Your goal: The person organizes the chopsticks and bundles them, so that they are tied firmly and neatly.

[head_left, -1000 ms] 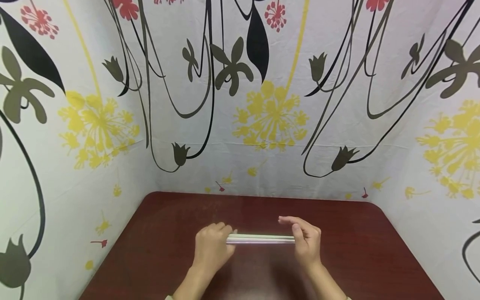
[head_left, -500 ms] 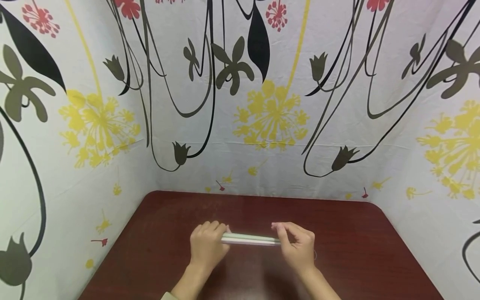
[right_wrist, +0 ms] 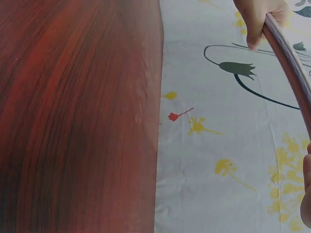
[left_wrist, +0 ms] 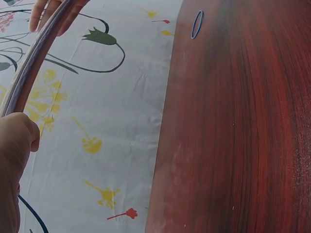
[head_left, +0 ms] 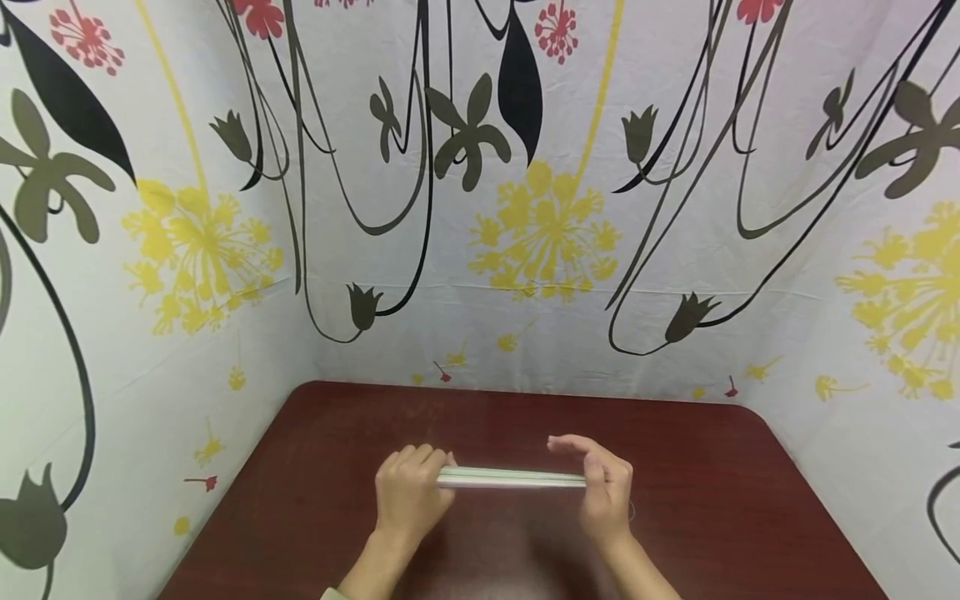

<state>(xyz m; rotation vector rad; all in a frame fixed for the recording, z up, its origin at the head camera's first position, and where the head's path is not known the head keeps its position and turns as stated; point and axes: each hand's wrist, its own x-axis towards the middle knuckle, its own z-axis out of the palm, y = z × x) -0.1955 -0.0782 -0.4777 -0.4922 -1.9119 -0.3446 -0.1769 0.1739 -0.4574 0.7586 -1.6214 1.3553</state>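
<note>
A bundle of slim, straight, pale sticks is held level above the table, with white, greenish and faint lilac tones. My left hand grips its left end, fingers curled round it. At the other end, my right hand touches the sticks near the thumb base; its fingers are extended and its thumb stands apart. The left wrist view shows those straight fingers beside the bundle. In the right wrist view, the left hand holds the far end. Both bundle ends are hidden by the hands.
A thin blue loop, like a rubber band, lies on the dark red wooden table. From the head, only its edge shows beside the right wrist. Flower-patterned white cloth surrounds the table's back and sides.
Half a second ago my right thumb and index finger were close together; now they are apart. That hand has shifted slightly right, exposing more of the sticks. Over the second, my left hand moved slightly left.
</note>
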